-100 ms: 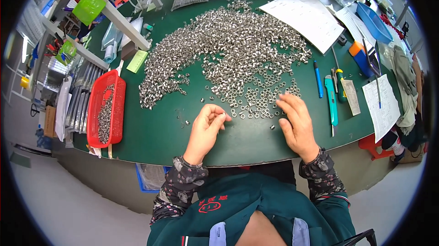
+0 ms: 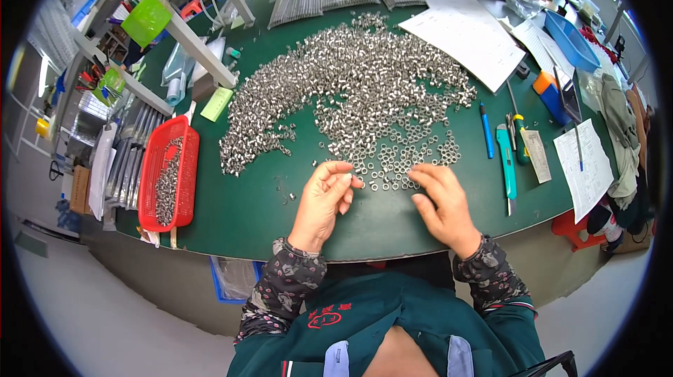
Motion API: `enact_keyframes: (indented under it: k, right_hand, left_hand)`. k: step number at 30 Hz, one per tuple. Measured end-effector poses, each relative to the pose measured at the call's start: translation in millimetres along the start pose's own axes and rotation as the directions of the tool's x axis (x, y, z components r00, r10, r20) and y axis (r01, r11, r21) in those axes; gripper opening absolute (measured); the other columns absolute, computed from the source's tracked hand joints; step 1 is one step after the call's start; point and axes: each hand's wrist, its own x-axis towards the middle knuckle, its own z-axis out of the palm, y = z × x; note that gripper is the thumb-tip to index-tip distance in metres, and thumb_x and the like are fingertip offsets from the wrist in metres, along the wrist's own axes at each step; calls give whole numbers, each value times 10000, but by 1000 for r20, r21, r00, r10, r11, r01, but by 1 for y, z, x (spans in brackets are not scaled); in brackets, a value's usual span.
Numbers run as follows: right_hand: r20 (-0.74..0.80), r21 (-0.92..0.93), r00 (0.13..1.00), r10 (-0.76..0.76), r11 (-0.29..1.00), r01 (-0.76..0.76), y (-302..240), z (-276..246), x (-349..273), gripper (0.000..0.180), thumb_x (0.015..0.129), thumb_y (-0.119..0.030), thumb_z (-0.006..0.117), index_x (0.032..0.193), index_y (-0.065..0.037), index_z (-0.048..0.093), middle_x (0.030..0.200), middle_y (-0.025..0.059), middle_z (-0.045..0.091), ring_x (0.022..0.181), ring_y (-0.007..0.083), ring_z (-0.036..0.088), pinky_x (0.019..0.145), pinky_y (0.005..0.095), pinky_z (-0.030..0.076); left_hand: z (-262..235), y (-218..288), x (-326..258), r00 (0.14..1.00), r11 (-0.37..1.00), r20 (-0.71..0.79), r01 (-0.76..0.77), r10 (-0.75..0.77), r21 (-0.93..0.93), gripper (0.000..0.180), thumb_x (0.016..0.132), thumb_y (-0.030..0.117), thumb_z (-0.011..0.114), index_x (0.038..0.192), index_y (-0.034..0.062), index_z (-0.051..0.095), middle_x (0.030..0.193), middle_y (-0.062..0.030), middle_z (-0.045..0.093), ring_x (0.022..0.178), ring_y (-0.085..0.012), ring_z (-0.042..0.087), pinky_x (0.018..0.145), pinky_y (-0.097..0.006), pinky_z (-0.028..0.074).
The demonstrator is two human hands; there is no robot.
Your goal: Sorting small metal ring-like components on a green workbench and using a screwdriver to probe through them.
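The left hand (image 2: 322, 203) curls, its hold unclear. The right hand (image 2: 447, 210), loosely spread, is at the near edge of the rings (image 2: 368, 82).

Left hand (image 2: 324, 202), right hand (image 2: 449, 209) near metal rings (image 2: 364, 89), green table (image 2: 235, 216)

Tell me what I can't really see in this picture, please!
All in the head view:
Left hand: its curl hides whether it holds anything.
Right hand: details too small to tell if it touches metal rings.
Red basket: small parts cover its bottom.
Blue bin: the green table hides its far end.
White sheet: writing too small to read.
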Motion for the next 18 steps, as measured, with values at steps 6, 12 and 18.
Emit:
enact_keyframes:
  k: [6, 12, 18]
  right_hand:
    - [-28, 174, 1000, 10, 985, -5, -17, 29, 19, 268, 725, -17, 629, 992, -34, 606, 881, 92, 555, 751, 203, 552, 649, 290, 456]
    - [11, 375, 979, 202, 907, -191, -14, 45, 28, 198, 748, 6, 613, 943, -31, 611, 776, 35, 524, 589, 79, 498, 542, 218, 422]
    - [38, 406, 959, 281, 872, -272, -12, 49, 32, 184, 742, 4, 616, 923, -29, 618, 722, 19, 508, 574, 66, 473, 525, 210, 407]
  left_hand:
    - [8, -13, 7, 990, 961, 62, 140, -129, -237, 116, 885, 146, 534, 937, 44, 543, 725, -22, 534, 549, -48, 422, 436, -161, 338]
    - [8, -19, 11, 973, 887, 110, 232, -205, -399, 166, 892, 214, 526, 900, 48, 534, 684, -11, 493, 515, -47, 376, 406, -160, 303]
    - [13, -17, 11, 968, 887, 121, 250, -220, -388, 200, 906, 253, 499, 852, 62, 517, 668, 12, 487, 490, -34, 367, 395, -155, 295]
